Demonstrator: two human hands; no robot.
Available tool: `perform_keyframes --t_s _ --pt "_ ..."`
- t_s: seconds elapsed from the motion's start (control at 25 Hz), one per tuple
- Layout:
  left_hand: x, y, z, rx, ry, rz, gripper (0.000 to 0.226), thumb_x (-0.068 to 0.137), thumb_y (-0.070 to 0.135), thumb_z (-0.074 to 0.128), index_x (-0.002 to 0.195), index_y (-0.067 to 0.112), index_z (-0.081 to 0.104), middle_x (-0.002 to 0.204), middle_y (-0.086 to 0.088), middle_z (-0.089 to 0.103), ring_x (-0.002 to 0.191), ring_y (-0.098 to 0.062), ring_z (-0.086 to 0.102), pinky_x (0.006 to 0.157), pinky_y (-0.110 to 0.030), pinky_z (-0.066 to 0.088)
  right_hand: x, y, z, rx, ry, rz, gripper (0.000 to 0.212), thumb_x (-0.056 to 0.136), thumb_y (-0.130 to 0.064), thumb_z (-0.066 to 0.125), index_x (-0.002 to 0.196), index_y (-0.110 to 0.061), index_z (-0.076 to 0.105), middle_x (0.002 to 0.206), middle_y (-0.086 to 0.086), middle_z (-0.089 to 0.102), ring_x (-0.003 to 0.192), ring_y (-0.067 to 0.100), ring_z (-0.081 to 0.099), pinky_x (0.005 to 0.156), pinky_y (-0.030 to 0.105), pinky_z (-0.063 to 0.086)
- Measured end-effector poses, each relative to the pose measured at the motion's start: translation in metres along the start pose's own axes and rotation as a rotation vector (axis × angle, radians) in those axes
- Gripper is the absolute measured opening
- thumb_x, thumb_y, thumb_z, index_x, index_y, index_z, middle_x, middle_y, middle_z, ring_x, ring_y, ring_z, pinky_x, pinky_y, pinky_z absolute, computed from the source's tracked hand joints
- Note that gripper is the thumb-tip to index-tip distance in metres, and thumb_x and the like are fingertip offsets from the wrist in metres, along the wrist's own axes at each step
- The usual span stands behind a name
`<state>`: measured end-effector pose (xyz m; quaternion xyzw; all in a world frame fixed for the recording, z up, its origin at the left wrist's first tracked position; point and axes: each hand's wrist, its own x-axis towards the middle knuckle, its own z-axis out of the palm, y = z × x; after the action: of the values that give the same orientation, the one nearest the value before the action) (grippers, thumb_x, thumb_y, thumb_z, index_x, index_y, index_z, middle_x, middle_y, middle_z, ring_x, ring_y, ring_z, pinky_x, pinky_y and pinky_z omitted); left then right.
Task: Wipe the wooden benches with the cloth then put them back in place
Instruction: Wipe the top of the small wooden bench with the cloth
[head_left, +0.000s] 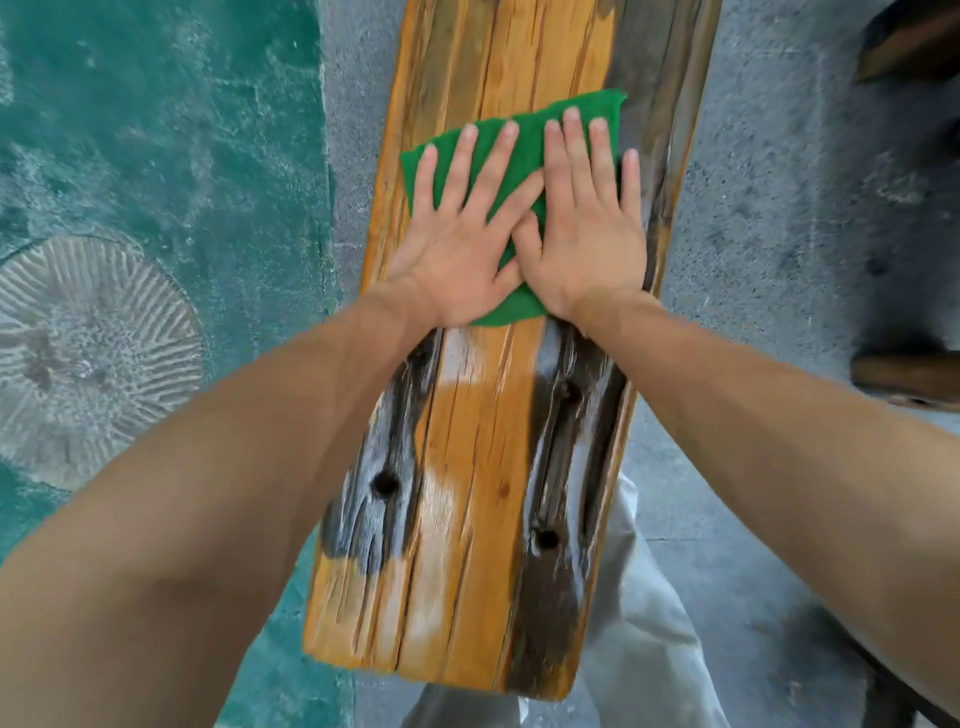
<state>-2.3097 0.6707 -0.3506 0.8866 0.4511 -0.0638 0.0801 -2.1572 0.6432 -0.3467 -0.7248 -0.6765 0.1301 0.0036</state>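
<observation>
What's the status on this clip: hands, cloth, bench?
Left hand and right hand flat, fingers straight, pressing green cloth. Cloth spread on wooden bench. Nothing blocking the bench top.

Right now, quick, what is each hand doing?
Left hand: open, fingers straight, pressing flat on the green cloth.
Right hand: open, fingers straight, pressing the same cloth on the wooden bench.

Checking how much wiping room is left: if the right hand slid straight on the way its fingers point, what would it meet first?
Only bare bench past the cloth edge; the right hand seems unobstructed.
</observation>
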Motion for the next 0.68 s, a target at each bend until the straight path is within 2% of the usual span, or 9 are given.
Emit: perform_keyframes --t_s 0.16,0.32,0.48,0.56,0.68 --pt "0.062 -0.018 -0.015 -0.018 -0.015 0.0 0.069 0.098 0.057 0.014 0.16 0.029 0.001 0.169 -0.013 -0.004 0.154 -0.041 -0.004 0.121 -0.064 0.002 0.063 0.019 -0.013 -0.008 0.016 -0.007 0.071 0.1 -0.046 0.016 0.161 -0.012 0.004 0.17 0.005 0.001 0.156 0.023 -0.003 0.126 0.05 -0.002" --pt "0.08 -0.024 -0.022 -0.008 -0.003 -0.013 0.067 0.099 0.054 0.017 0.16 0.031 0.005 0.169 -0.014 -0.004 0.155 -0.04 -0.003 0.121 -0.064 0.004 0.083 0.02 -0.018 0.015 0.021 0.01 0.07 0.1 -0.044 0.017 0.161 -0.012 0.004 0.17 0.005 0.002 0.156 0.022 -0.002 0.126 0.048 -0.001" --pt "0.045 0.003 -0.017 -0.075 0.037 -0.182 0.061 0.101 0.038 0.023 0.16 0.03 0.011 0.168 -0.014 0.009 0.153 -0.039 0.014 0.123 -0.057 0.008 0.051 0.006 -0.014 0.026 -0.002 0.059 0.069 0.1 -0.039 0.017 0.16 -0.009 0.003 0.17 0.009 0.0 0.156 0.024 -0.004 0.126 0.046 -0.001" --pt "0.014 0.019 -0.008 -0.11 0.027 -0.2 0.06 0.102 0.033 0.022 0.16 0.025 0.009 0.169 -0.013 0.007 0.154 -0.038 0.009 0.124 -0.055 0.006 0.02 -0.002 -0.01 0.035 -0.035 0.07 0.07 0.099 -0.039 0.015 0.16 -0.007 0.002 0.169 0.011 -0.002 0.156 0.026 -0.004 0.126 0.046 0.001" --pt "-0.046 0.034 0.006 -0.124 0.021 -0.143 0.061 0.102 0.036 0.023 0.16 0.024 0.01 0.169 -0.014 0.004 0.155 -0.04 0.002 0.123 -0.059 0.008 -0.043 -0.016 0.002 0.045 -0.068 0.08 0.07 0.1 -0.04 0.013 0.159 -0.005 -0.002 0.168 0.014 -0.006 0.156 0.028 -0.007 0.126 0.048 0.003"
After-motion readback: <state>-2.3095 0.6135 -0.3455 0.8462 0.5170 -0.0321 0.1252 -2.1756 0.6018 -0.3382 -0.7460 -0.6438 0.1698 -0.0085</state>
